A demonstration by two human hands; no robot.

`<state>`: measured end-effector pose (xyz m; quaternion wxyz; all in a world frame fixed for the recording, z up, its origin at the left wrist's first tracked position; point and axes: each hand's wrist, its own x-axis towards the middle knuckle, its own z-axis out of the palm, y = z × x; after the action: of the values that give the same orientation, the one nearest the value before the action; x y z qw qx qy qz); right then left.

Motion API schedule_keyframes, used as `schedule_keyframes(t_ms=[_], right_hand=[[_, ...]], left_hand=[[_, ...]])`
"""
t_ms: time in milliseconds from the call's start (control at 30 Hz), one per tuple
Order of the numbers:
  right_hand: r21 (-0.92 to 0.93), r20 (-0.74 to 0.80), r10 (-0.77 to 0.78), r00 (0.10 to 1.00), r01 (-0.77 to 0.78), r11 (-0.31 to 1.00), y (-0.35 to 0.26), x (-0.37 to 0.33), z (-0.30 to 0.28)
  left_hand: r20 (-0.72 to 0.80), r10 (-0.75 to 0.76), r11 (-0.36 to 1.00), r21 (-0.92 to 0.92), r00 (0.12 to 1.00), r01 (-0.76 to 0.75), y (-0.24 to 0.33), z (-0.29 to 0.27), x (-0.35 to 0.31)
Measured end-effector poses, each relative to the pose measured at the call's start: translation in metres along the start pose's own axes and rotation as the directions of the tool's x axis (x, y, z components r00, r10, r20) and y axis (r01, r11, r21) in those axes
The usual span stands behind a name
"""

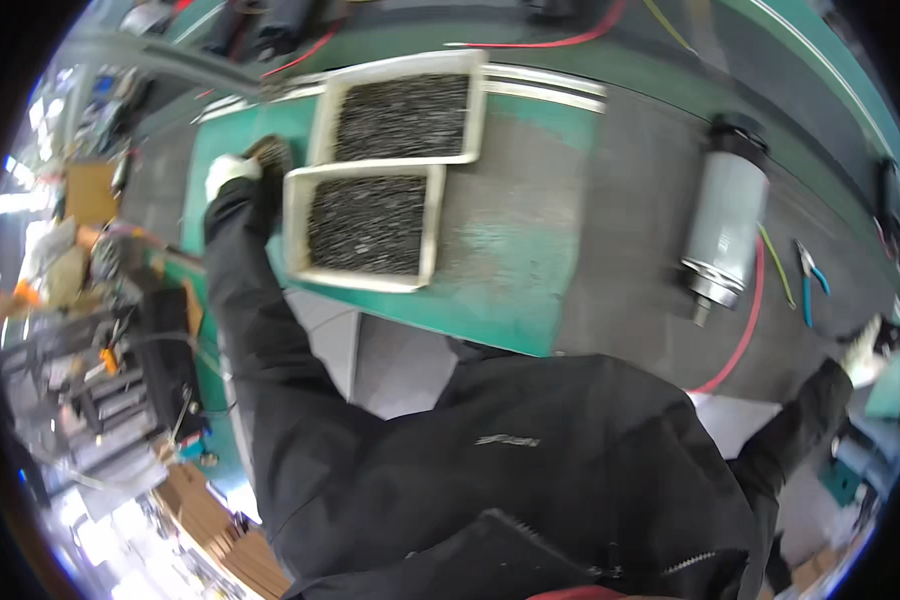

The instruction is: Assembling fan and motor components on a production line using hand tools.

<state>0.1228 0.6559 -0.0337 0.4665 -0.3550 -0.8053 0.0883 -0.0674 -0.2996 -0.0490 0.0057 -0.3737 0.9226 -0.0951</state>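
My left hand (232,174), in a white glove, is at the left end of the green mat, beside a dark brown rounded object (272,158). Blur hides its fingers, so I cannot tell whether it grips that object. Just right of it stand two white trays, a nearer tray (360,281) and a farther tray (477,115), both filled with small dark slender pieces. Far to the right, my gloved right hand (863,358) is stretched out and closed around a dark thing (888,338) whose kind I cannot make out.
A grey cylindrical motor (728,215) with a protruding shaft lies on the dark bench. Blue-handled pliers (816,280), a red cable (753,320) and a yellow-green wire (778,265) are to its right. A green mat (510,320) lies under the trays. Cluttered shelving (110,390) stands at left.
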Motion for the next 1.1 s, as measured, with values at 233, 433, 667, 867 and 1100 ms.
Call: schedule_keyframes(t_ms=[233,433,667,867,1100], right_hand=[[-0.217,-0.245,-0.292,0.924,0.242,0.946,-0.100,-0.055,0.005],[0.132,0.468,-0.593,0.655,0.612,0.780,-0.130,-0.106,0.006],[0.250,0.405,-0.651,0.642,0.607,0.754,-0.095,-0.102,0.028],[0.809,0.472,-0.558,0.682,-0.084,0.582,-0.230,-0.123,-0.068],[0.694,0.291,-0.836,0.465,0.499,0.519,-0.287,-0.109,-0.105]], left_hand=[[0.126,0.013,0.998,0.064,0.992,-0.021,-0.047,0.006,0.056],[-0.014,0.081,0.994,0.072,0.997,-0.080,-0.021,0.026,0.045],[-0.133,0.366,-0.128,-0.988,0.921,-0.092,-0.011,-0.059,-0.080],[-0.534,0.698,-0.252,-0.807,0.477,-0.534,0.188,-0.111,-0.361],[-0.101,0.900,-0.314,-0.826,0.424,0.469,0.204,-0.175,-0.396]])
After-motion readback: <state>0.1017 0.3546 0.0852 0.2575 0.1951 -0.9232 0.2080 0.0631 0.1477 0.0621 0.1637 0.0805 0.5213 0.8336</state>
